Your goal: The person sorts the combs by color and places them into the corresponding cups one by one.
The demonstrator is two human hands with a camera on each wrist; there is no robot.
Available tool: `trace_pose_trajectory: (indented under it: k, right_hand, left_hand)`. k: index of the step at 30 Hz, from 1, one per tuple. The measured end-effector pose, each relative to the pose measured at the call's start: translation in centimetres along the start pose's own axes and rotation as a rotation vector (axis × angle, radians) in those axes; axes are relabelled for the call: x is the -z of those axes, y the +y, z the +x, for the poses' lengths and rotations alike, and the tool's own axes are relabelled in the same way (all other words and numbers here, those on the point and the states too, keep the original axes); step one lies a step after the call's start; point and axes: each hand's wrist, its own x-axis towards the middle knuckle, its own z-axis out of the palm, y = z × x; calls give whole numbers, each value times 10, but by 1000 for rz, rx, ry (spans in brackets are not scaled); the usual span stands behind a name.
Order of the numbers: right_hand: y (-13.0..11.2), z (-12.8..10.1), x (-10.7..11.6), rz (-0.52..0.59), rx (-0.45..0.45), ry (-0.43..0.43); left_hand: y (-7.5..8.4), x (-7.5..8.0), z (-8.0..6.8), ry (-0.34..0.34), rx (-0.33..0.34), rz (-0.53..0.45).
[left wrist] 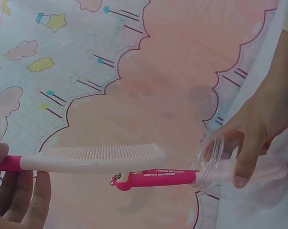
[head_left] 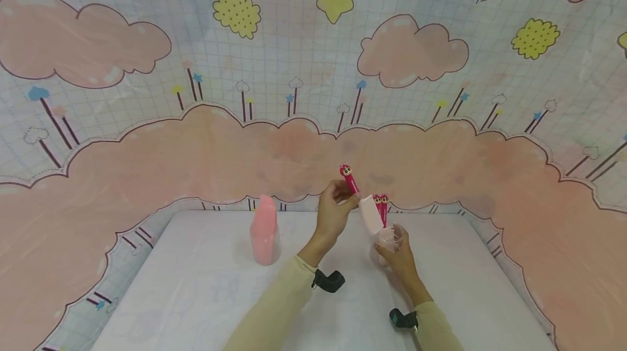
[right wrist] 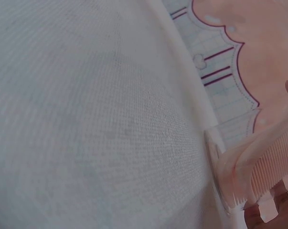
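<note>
My left hand [head_left: 343,194] pinches the red, doll-topped handle of a pale pink comb [head_left: 369,215], holding it up over the table. In the left wrist view that comb [left wrist: 96,158] lies level, teeth up, with my fingers [left wrist: 19,195] round its handle end. My right hand [head_left: 395,253] grips a clear plastic cup [head_left: 389,238], tipped toward the left hand. The cup [left wrist: 213,162] holds more combs, and one red handle [left wrist: 153,178] sticks out of its mouth. The right wrist view shows only the cup rim [right wrist: 219,176] and comb teeth [right wrist: 272,167].
A second clear cup [head_left: 265,234] stuffed with pink combs stands on the white tablecloth [head_left: 206,285] to the left. A cartoon cloud backdrop [head_left: 294,144] closes in the table's back and both sides.
</note>
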Motion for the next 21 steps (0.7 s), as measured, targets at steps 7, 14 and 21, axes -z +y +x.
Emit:
trace_pose_trajectory:
  k: [7,14,21]
  right_hand:
    - [-2,-1,0,-5,-11,7]
    - [-2,-3,0,23,2,8]
    - [-3,-3,0,20,3,9]
  left_hand:
    - [-7,-10,3,17,17,-47]
    - [-17,-20,5,34,32,-65]
    - [-28,-25,5,47,66,-37]
